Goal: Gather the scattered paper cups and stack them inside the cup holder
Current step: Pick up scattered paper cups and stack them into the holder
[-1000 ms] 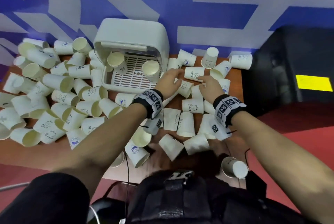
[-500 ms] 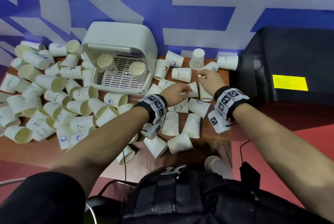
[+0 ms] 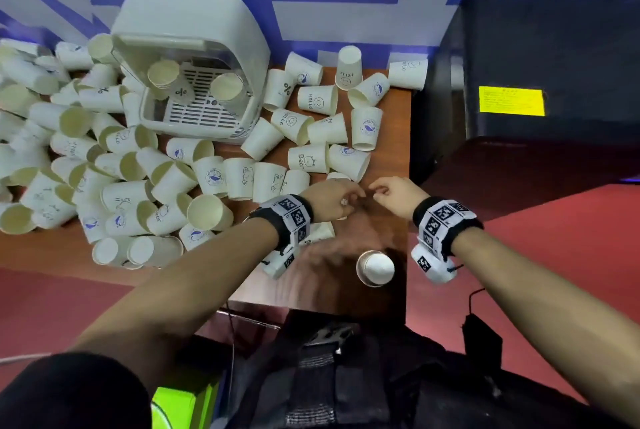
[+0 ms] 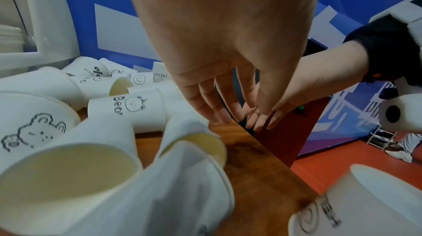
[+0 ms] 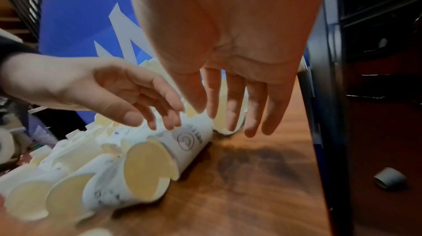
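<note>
Here the left hand (image 3: pixel 330 200) and right hand (image 3: pixel 393 194) are hovering together, fingers loosely extended, holding nothing; paper cups (image 3: pixel 308 158) are lying beside the cup holder (image 3: pixel 194 30).

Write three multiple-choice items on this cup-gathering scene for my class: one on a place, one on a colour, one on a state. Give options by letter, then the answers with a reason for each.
1. Where does the cup holder stand?
A. At the table's back, by the wall
B. On the red floor
C. At the table's near edge

2. What colour is the label on the black cabinet?
A. Green
B. Yellow
C. White

3. How are the left hand and right hand?
A. Both grip cups
B. Both clenched in fists
C. Both open, holding nothing

Answers: 1 A, the head view shows it against the blue and white wall; 2 B, a yellow rectangle; 3 C, both wrist views show straight fingers above the paper cups.
</note>
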Motion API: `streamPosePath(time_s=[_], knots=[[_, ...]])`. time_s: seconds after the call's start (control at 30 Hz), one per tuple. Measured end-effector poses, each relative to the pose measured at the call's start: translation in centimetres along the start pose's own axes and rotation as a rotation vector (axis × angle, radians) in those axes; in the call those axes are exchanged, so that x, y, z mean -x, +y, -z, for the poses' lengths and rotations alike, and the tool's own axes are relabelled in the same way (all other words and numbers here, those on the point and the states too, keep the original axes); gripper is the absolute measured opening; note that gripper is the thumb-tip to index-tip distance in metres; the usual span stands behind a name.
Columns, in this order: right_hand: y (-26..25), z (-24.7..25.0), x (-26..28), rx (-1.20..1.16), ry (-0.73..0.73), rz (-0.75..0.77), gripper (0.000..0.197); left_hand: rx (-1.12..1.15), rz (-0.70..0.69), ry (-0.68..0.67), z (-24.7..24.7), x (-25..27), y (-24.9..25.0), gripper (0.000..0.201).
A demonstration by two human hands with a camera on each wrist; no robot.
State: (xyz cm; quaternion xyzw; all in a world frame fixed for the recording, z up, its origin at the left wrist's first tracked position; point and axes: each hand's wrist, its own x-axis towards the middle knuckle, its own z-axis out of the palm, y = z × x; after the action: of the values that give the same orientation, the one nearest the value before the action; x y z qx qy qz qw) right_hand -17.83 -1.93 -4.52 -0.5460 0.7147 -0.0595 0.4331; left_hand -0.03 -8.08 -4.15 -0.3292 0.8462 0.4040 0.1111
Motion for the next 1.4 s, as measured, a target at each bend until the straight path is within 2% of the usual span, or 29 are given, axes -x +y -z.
streamPosePath(time_s=[0.1, 0.23, 0.47, 0.6, 0.77, 0.87, 0.93, 1.03, 1.23, 1.4], knots=[[1.5, -1.1, 1.6, 0.028, -0.036, -0.012, 0.035, -0.020, -0.013, -0.038, -2.3, 1.0, 0.6, 0.048], [3.1, -3.0, 3.5, 0.136, -0.108, -0.033, 0.046, -0.105, -0.058, -0.110, -5.4, 2.7, 1.4, 0.069], [4.3, -5.6, 5.3, 0.312, -0.285, -0.041, 0.065, -0.102, -0.080, -0.072, -9.0, 4.2, 2.0, 0.086], [5.8, -7.1, 4.3, 0.327, -0.291, 0.029, 0.082, -0.134, -0.047, -0.056, -10.0, 4.5, 2.1, 0.084], [6.3, -8.4, 6.0, 0.269, -0.225, 0.070, 0.069, -0.137, 0.016, -0.038, -11.3, 5.0, 2.6, 0.067], [6.7, -8.9, 6.6, 0.170, -0.176, 0.079, 0.074, -0.088, 0.059, -0.023, -11.6, 5.0, 2.9, 0.066], [6.6, -8.7, 6.9, 0.118, -0.156, 0.094, 0.077, -0.063, 0.082, -0.002, -11.1, 5.1, 3.1, 0.067], [5.7, -7.4, 7.4, 0.002, -0.126, 0.126, 0.070, 0.028, 0.098, 0.061, -9.4, 5.2, 3.5, 0.064], [2.7, -3.2, 5.8, -0.189, -0.051, 0.191, 0.059, 0.183, 0.173, 0.223, -3.7, 4.9, 3.6, 0.064], [-0.4, 0.0, 2.5, -0.226, -0.051, 0.219, 0.073, 0.182, 0.237, 0.315, 1.2, 4.2, 3.5, 0.066]])
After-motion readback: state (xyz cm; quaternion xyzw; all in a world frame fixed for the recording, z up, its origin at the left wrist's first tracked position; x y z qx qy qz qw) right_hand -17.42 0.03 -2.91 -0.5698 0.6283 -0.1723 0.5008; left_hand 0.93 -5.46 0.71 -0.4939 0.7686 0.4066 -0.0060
